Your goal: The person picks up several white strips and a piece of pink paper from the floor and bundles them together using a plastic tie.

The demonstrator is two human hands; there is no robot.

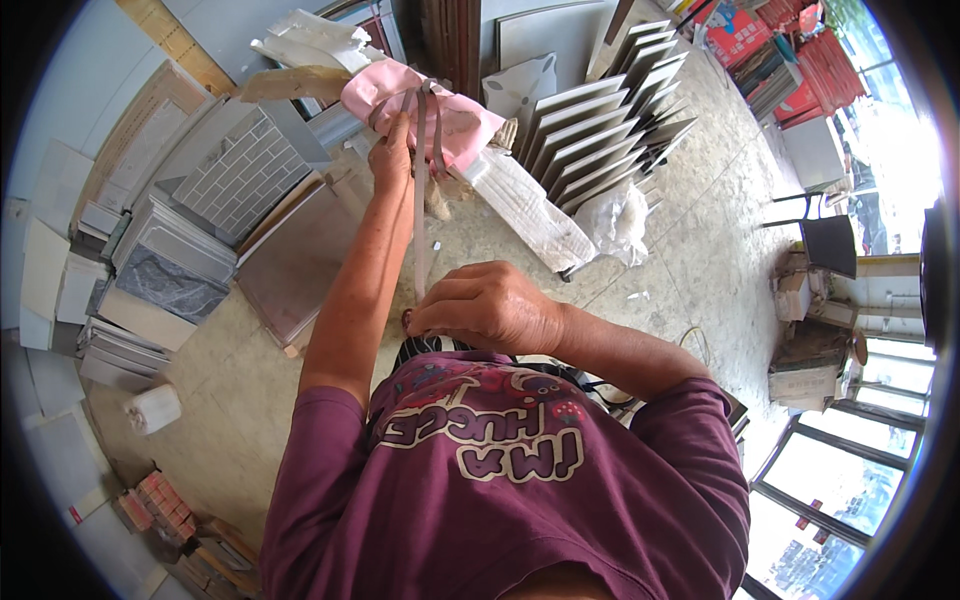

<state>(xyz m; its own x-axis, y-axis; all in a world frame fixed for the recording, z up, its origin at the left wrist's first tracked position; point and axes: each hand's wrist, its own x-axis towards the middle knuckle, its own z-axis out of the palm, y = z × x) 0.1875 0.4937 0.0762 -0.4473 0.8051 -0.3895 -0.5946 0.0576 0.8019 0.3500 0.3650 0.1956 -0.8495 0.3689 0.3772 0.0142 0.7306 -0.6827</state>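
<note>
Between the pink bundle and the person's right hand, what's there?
In the head view, a flat greyish strap spans it, running from the pink bundle toward the right hand.

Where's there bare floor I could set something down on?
Mostly bare floor lies at right, between the standing panels and the cardboard boxes, and at left, between the white roll and the purple shirt. It's crowded around the pink cloth, with a white strip and the panels nearby.
</note>
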